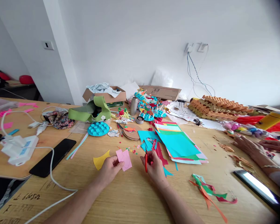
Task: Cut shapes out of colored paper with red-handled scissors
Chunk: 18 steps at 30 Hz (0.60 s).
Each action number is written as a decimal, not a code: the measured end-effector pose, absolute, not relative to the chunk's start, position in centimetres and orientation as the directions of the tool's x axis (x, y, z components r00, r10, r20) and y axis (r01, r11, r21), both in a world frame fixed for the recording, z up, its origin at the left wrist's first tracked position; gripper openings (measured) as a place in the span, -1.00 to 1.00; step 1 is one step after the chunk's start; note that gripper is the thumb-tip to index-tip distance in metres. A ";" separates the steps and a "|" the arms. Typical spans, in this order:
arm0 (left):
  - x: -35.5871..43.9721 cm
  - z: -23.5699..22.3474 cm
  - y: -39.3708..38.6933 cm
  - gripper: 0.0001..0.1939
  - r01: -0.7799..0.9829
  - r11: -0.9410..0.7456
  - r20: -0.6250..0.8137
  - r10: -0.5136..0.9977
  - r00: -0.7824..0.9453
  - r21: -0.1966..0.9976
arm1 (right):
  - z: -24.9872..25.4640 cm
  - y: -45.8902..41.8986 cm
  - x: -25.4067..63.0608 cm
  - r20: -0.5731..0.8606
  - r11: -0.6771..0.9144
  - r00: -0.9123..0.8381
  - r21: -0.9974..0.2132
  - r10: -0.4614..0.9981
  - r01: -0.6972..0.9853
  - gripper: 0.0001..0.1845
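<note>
Between the thumb and fingers of my left hand (112, 168) is a small piece of pink paper (126, 161) with a faint drawn outline on it. A yellow paper scrap (100, 159) lies just behind that hand. My right hand (154, 168) is closed around a pair of scissors (146, 161) with red handles, its tip pointing away from me. The scissors are apart from the pink paper. Blue paper offcuts (149, 140) and a dark red paper strip (160, 152) lie beyond my right hand. Small coloured paper dots (133, 151) are scattered between the hands.
A stack of coloured paper (177, 141) lies to the right. Left are a black phone (53, 157), a power strip (23, 151) and a white cable. Behind stand a green felt bag (91, 112) and a metal bottle (134, 106). A co-worker's hands (249, 146) rest at far right.
</note>
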<state>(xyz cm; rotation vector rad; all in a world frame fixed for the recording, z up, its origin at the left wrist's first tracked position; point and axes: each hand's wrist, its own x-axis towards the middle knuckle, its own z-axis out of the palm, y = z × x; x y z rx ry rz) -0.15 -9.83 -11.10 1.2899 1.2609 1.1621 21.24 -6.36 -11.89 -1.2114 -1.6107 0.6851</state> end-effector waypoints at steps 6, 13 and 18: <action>-0.2 -10.5 -10.1 -0.73 0.092 -0.025 0.027 0.999 -0.020 0.995 | -12.4 -6.8 20.6 0.325 0.318 -0.042 -0.875 0.945 0.365 -0.72; -1.0 -11.8 -10.6 -0.83 0.688 -0.526 0.668 0.739 0.080 0.499 | -12.6 -8.2 19.1 0.308 0.299 -0.027 -0.897 0.951 0.325 -0.81; -1.0 -11.4 -10.7 -0.82 0.772 -0.527 0.747 0.657 0.105 0.355 | -14.2 -8.1 20.1 0.358 0.359 -0.068 -0.873 0.931 0.329 -0.81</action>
